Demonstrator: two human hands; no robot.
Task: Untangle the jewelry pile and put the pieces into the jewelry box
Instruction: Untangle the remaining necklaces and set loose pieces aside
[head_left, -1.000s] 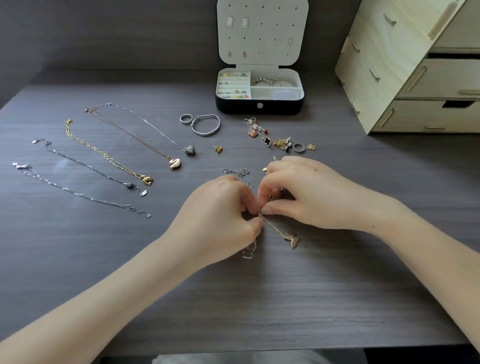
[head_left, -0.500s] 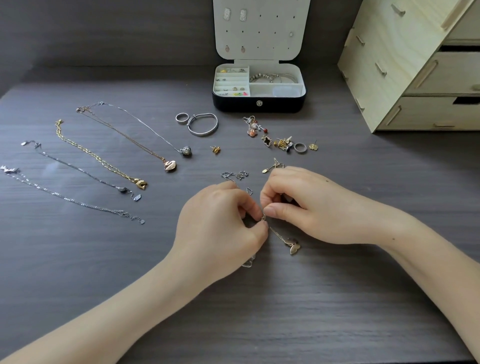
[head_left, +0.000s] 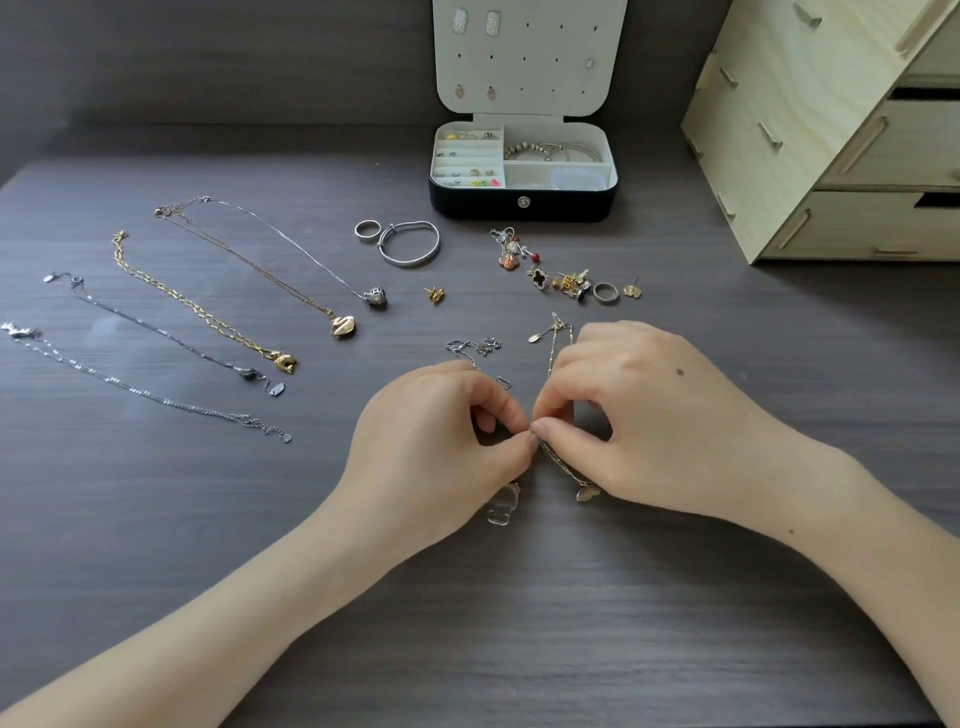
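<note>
Here, at frame centre, the left hand (head_left: 436, 441) and right hand (head_left: 649, 415) meet thumb-to-forefinger, both pinching the tangled chains (head_left: 558, 462). The gold strand runs from above the right hand down to a pendant below its palm. At top centre, the open jewelry box (head_left: 522, 205) holds earrings in its left slots and bracelets at back right. Loose earrings (head_left: 569, 280) lie between box and hands. Straightened necklaces (head_left: 208, 317) slant across the left.
</note>
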